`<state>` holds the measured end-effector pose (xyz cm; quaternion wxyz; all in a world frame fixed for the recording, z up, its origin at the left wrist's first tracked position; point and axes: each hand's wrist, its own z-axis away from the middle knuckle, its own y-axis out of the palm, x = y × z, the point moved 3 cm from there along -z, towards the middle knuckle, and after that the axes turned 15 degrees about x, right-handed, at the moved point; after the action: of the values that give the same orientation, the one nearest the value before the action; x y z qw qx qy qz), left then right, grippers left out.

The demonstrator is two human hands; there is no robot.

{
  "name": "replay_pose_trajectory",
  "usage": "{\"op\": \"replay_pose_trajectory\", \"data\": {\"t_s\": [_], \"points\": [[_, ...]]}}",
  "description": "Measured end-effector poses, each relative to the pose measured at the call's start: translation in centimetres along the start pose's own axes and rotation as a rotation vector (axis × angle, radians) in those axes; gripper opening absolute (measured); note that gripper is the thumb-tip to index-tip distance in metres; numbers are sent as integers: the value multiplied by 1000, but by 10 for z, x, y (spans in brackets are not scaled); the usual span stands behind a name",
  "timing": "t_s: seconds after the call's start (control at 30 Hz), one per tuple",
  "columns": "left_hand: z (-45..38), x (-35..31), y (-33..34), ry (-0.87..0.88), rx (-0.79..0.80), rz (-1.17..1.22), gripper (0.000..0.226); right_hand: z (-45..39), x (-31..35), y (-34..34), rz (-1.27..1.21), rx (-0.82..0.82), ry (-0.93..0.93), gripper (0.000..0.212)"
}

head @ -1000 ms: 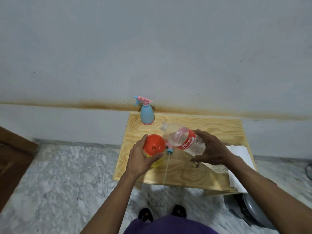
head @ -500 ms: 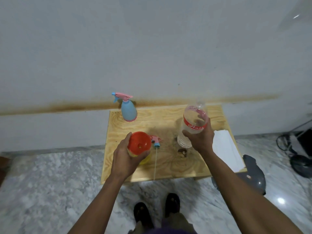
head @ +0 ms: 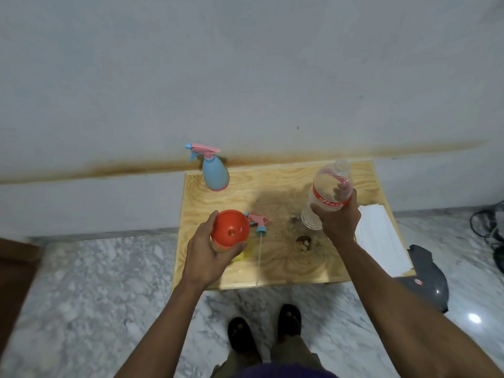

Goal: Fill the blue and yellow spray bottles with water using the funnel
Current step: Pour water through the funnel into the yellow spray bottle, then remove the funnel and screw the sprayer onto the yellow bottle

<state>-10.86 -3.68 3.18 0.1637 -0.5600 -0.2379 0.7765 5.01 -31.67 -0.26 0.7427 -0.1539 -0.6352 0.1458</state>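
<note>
A pale plywood worktop point(head: 275, 186) with swirling grain and a dark damp patch stands against a grey wall. The left hand point(head: 210, 251) wraps its grip around the yellow plastic spray bottle point(head: 240, 256), mostly hidden beneath a round orange plastic funnel point(head: 230, 227) seated in its neck; fingers curl closed around the bottle just under the funnel's rim. The right hand point(head: 339, 223) has its grip closed on a clear ribbed plastic water bottle point(head: 328, 195) with a red label band, held upright, uncapped, near the worktop's right side. A pear-shaped blue plastic spray bottle point(head: 215, 174) with a pink trigger head stands at the back left corner. A loose pink and blue trigger head point(head: 257, 221) with a thin dip tube lies just beside the funnel. Folded white paper point(head: 379, 241) rests at the right edge. The floor point(head: 95, 282) is mottled grey marble.
</note>
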Motion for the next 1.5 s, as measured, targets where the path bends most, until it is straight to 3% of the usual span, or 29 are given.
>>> {"op": "replay_pose_trajectory", "data": {"t_s": [0.27, 0.4, 0.57, 0.7, 0.83, 0.93, 1.13, 1.5], "points": [[1, -3, -2, -21, -36, 22, 105, -1, -5, -3, -18, 105, 20, 91], [8, -16, -7, -1, -128, 54, 101, -1, -5, -3, -29, 137, 17, 88], [21, -75, -7, 257, -335, -67, 96, -3, -8, -7, -47, 162, 3, 91], [7, -108, 54, 398, -113, -203, 94, 0, -9, -10, -33, 192, -23, 94], [-23, -76, 130, 181, 187, -355, 93, -3, -9, -10, -8, 215, -39, 96], [-42, -51, 158, 105, 311, -438, 91, -5, -11, -10, -26, 241, -21, 92], [-80, -28, 186, 80, 306, -506, 72, -3, -13, -11, -40, 242, -16, 80], [-94, -8, 200, 88, 321, -498, 95, -1, -7, -17, -27, 258, 22, 78]]}}
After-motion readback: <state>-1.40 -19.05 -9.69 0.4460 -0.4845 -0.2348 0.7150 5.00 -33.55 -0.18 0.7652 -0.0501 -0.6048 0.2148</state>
